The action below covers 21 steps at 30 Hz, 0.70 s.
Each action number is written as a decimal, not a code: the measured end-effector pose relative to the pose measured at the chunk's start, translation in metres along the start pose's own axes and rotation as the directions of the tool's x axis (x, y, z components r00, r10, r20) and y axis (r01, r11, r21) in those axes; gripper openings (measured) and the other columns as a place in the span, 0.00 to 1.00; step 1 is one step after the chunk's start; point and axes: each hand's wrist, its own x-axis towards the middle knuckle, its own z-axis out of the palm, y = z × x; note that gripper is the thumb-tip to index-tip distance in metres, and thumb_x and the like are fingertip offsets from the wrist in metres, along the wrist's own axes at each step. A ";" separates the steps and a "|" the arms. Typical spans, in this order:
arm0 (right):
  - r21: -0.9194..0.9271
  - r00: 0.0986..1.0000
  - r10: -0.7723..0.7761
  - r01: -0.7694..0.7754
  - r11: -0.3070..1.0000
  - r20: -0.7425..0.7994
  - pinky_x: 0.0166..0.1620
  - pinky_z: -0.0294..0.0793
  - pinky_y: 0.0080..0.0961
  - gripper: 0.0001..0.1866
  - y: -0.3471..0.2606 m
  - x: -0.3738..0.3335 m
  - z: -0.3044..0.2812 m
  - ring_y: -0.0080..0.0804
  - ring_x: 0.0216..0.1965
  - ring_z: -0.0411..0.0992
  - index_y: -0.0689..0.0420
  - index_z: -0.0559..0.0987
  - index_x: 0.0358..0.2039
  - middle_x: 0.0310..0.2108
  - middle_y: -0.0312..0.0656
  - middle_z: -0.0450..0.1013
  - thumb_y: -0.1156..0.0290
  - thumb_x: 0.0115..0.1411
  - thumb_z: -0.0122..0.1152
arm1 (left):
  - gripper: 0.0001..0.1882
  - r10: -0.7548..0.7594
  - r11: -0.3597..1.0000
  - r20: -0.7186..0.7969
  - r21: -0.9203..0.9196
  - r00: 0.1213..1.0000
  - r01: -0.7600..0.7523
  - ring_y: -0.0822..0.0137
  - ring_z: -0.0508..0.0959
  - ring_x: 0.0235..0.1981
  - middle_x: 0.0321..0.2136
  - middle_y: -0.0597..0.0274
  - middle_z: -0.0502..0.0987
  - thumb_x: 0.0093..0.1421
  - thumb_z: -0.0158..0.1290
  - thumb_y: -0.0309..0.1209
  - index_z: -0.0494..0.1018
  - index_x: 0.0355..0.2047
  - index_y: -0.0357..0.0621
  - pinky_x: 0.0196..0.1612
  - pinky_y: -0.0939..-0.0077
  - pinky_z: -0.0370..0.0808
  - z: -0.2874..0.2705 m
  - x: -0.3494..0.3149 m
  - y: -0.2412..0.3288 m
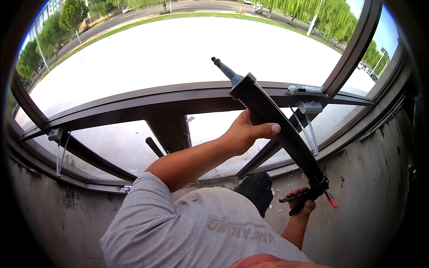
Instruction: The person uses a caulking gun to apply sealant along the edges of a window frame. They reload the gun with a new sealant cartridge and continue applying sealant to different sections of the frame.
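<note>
A long black caulking gun (279, 118) slants across the view, its grey nozzle (225, 71) pointing up and to the left at the far end. My left hand (243, 134) grips the barrel about midway, with the thumb laid over the top and the fingers hidden underneath. Lower down, my right hand (303, 203) is wrapped around the black handle and trigger at the rear end. A short red-tipped part (332, 202) sticks out beside that handle. The nozzle tip touches nothing that I can see.
A brown metal frame crossbar (187, 100) runs in front of me. On it lies a wrapped sealant sausage pack (306, 90). Door closers (309, 107) with thin arms hang at right and left. Small white scraps lie on the floor near my dark shoe (254, 190).
</note>
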 end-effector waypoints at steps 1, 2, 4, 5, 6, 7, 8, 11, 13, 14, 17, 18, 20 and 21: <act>-0.010 1.000 -0.003 0.003 1.000 -0.005 0.60 0.69 0.58 0.32 -0.001 0.001 0.001 0.54 0.53 0.75 0.64 0.77 0.54 0.52 0.54 0.77 0.66 0.49 0.72 | 0.32 -0.006 1.000 -0.029 0.007 1.000 0.006 0.55 0.81 0.49 0.45 0.47 0.78 0.56 0.70 0.35 0.66 0.54 0.35 0.54 0.57 0.80 0.002 -0.001 0.004; -0.012 1.000 -0.013 0.012 1.000 -0.007 0.60 0.68 0.58 0.31 -0.003 0.002 0.006 0.54 0.54 0.75 0.64 0.77 0.54 0.52 0.55 0.77 0.70 0.48 0.72 | 0.33 -0.002 1.000 -0.033 0.001 0.999 0.002 0.55 0.81 0.48 0.45 0.48 0.78 0.55 0.71 0.36 0.66 0.53 0.34 0.53 0.57 0.81 0.003 0.001 0.004; -0.058 0.999 -0.052 0.052 0.997 0.005 0.61 0.68 0.58 0.31 -0.007 0.004 0.011 0.55 0.54 0.75 0.65 0.76 0.54 0.51 0.57 0.77 0.71 0.48 0.71 | 0.34 -0.003 1.000 -0.019 -0.006 1.000 0.003 0.55 0.82 0.47 0.44 0.47 0.78 0.54 0.71 0.39 0.67 0.52 0.32 0.52 0.56 0.82 0.007 0.004 0.008; -0.089 0.997 -0.072 0.072 0.993 0.005 0.61 0.69 0.59 0.31 -0.010 0.003 0.013 0.55 0.54 0.75 0.66 0.76 0.54 0.50 0.58 0.77 0.71 0.48 0.71 | 0.34 -0.010 1.000 0.003 -0.015 1.000 0.010 0.54 0.82 0.47 0.44 0.46 0.78 0.55 0.71 0.39 0.67 0.52 0.32 0.53 0.56 0.82 0.004 0.006 0.007; -0.154 0.996 -0.088 0.087 0.984 0.001 0.61 0.69 0.57 0.31 -0.015 0.003 0.016 0.55 0.54 0.75 0.66 0.75 0.54 0.50 0.57 0.77 0.71 0.48 0.71 | 0.33 -0.009 1.000 0.017 -0.029 1.000 0.010 0.54 0.82 0.47 0.44 0.47 0.78 0.56 0.70 0.40 0.67 0.52 0.32 0.52 0.55 0.82 0.007 0.009 0.008; -0.220 0.996 -0.095 0.092 0.971 0.000 0.61 0.70 0.56 0.32 -0.024 0.003 0.023 0.55 0.54 0.75 0.66 0.75 0.54 0.49 0.57 0.77 0.71 0.48 0.72 | 0.32 -0.003 0.999 0.023 -0.046 1.000 0.004 0.54 0.82 0.47 0.44 0.47 0.78 0.57 0.69 0.40 0.67 0.52 0.32 0.52 0.55 0.82 0.011 0.012 0.010; -0.283 0.995 -0.100 0.096 0.954 0.000 0.61 0.70 0.55 0.32 -0.031 0.001 0.030 0.55 0.54 0.75 0.65 0.75 0.54 0.49 0.57 0.77 0.71 0.48 0.72 | 0.31 -0.002 0.998 0.040 -0.058 0.999 0.004 0.53 0.82 0.48 0.45 0.47 0.78 0.59 0.67 0.40 0.66 0.53 0.32 0.54 0.54 0.81 0.015 0.017 0.010; -0.446 0.970 -0.243 0.223 0.867 0.011 0.61 0.71 0.55 0.31 -0.048 -0.009 0.054 0.55 0.54 0.75 0.68 0.74 0.54 0.48 0.58 0.78 0.69 0.51 0.72 | 0.29 0.008 0.997 0.109 -0.079 0.994 0.001 0.52 0.81 0.50 0.47 0.45 0.77 0.63 0.62 0.41 0.66 0.54 0.31 0.57 0.50 0.79 0.025 0.033 0.015; -0.500 0.955 -0.284 0.290 0.816 0.090 0.60 0.71 0.52 0.31 -0.058 -0.007 0.072 0.54 0.54 0.75 0.67 0.74 0.55 0.49 0.58 0.77 0.67 0.53 0.72 | 0.29 0.020 0.997 0.179 -0.078 0.984 -0.006 0.52 0.81 0.51 0.47 0.44 0.77 0.64 0.61 0.43 0.66 0.54 0.31 0.57 0.49 0.79 0.035 0.044 0.022; -0.515 0.945 -0.312 0.316 0.797 0.096 0.60 0.72 0.52 0.31 -0.061 -0.006 0.081 0.53 0.54 0.75 0.67 0.73 0.55 0.50 0.58 0.77 0.67 0.53 0.72 | 0.31 0.030 0.996 0.240 -0.090 0.970 -0.009 0.51 0.81 0.51 0.48 0.44 0.76 0.64 0.61 0.44 0.64 0.54 0.31 0.58 0.49 0.78 0.037 0.053 0.024; -0.512 0.924 -0.366 0.368 0.776 0.109 0.60 0.71 0.49 0.31 -0.065 -0.005 0.098 0.50 0.54 0.74 0.64 0.72 0.56 0.52 0.55 0.76 0.64 0.55 0.71 | 0.37 0.034 0.999 0.281 0.007 0.959 -0.037 0.52 0.81 0.51 0.46 0.42 0.76 0.65 0.60 0.49 0.61 0.57 0.29 0.54 0.54 0.82 0.057 0.077 0.041; -0.487 0.918 -0.385 0.383 0.785 0.101 0.61 0.71 0.49 0.31 -0.065 -0.003 0.103 0.49 0.55 0.74 0.64 0.72 0.57 0.52 0.54 0.76 0.63 0.56 0.71 | 0.40 -0.033 0.992 0.245 0.125 0.969 0.002 0.54 0.82 0.49 0.46 0.41 0.75 0.65 0.58 0.53 0.59 0.58 0.27 0.51 0.58 0.83 0.063 0.081 0.054; -0.491 0.893 -0.442 0.424 0.761 0.085 0.61 0.69 0.48 0.31 -0.069 -0.001 0.116 0.46 0.55 0.72 0.62 0.71 0.57 0.51 0.50 0.75 0.61 0.58 0.70 | 0.39 -0.012 0.964 0.341 0.253 0.940 -0.080 0.54 0.81 0.49 0.49 0.42 0.74 0.68 0.52 0.56 0.61 0.60 0.29 0.52 0.59 0.82 0.068 0.098 0.069; -0.501 0.880 -0.464 0.446 0.741 0.098 0.61 0.68 0.47 0.32 -0.074 0.006 0.125 0.45 0.54 0.71 0.61 0.70 0.58 0.52 0.49 0.74 0.59 0.58 0.70 | 0.38 0.019 0.948 0.360 0.290 0.933 -0.131 0.55 0.80 0.49 0.50 0.43 0.74 0.69 0.49 0.56 0.62 0.60 0.31 0.52 0.59 0.81 0.068 0.103 0.079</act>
